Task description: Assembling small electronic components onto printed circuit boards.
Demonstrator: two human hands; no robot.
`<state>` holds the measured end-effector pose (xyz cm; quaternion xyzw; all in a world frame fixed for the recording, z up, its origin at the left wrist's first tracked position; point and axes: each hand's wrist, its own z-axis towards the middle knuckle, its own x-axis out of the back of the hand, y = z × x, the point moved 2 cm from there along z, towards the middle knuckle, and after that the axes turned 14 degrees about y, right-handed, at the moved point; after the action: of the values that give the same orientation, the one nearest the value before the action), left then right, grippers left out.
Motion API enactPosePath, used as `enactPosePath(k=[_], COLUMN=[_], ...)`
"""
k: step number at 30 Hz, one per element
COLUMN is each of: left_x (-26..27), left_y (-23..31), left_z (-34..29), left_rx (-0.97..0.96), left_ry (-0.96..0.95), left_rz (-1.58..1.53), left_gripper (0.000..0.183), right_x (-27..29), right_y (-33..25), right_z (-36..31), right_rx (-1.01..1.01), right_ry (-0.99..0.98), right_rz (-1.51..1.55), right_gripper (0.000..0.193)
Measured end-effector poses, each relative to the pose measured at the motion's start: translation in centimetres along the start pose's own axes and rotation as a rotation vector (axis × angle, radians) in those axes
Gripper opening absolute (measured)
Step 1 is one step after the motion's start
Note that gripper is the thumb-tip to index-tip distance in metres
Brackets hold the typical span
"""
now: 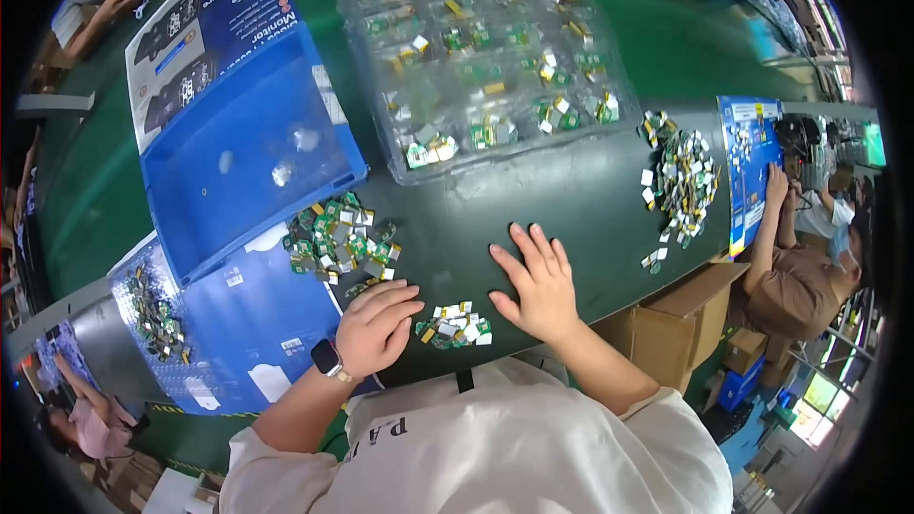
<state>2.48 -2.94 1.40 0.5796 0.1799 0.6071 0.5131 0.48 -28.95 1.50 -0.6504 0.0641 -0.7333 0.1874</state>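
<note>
My right hand lies on the dark work surface with its fingers spread and nothing in them. To its left is a small pile of circuit boards, green with white and yellowish parts. My left hand, with a watch on the wrist, rests at the left of that pile. Its fingers reach toward the right, slightly bent, and no held thing shows; the underside of the palm is hidden. Just beyond it sits a larger heap of circuit boards.
A blue tray stands at the left, beyond blue printed cardboard. Clear plastic trays of boards lie at the far middle. Another board heap is on the right, near a cardboard box. Co-workers sit at both sides.
</note>
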Motion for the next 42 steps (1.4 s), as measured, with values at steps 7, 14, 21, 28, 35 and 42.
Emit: enactPosePath(k=[7,14,21,28,35,42], left_x=[-0.9,-1.8,-1.4,-1.1,-0.4,-0.7], left_y=[0.3,0.0,-0.5,-1.0,0.4,0.4], left_z=[-1.2,-2.7,-3.0,-3.3,-2.7,-2.8], left_rx=[-0.16,-0.3,-0.227,-0.225,-0.309,-0.37], left_ry=[0.043,0.161,0.2,0.185,0.007,-0.029], left_rz=[0.154,0.204,0.121,0.098,0.004,0.052], left_gripper=[0.02,0.024,0.022,0.022,0.036,0.031], right_x=[-0.5,-1.3,-1.1,-2.0,-2.3,-3.7], right_y=[-0.2,-0.1,-0.4,-5.2,-7.6,-7.6], right_z=[-3.1,-5.7,-6.9,-8.6,-8.8,-9.4], right_rx=[-0.031,0.008,0.086,0.043,-0.005,-0.071], right_ry=[0.136,0.314,0.466,0.459,0.628,0.77], right_rz=[0.043,0.024,0.144,0.246,0.298,0.235], right_gripper=[0.061,0.05,0.028,0.029,0.038,0.038])
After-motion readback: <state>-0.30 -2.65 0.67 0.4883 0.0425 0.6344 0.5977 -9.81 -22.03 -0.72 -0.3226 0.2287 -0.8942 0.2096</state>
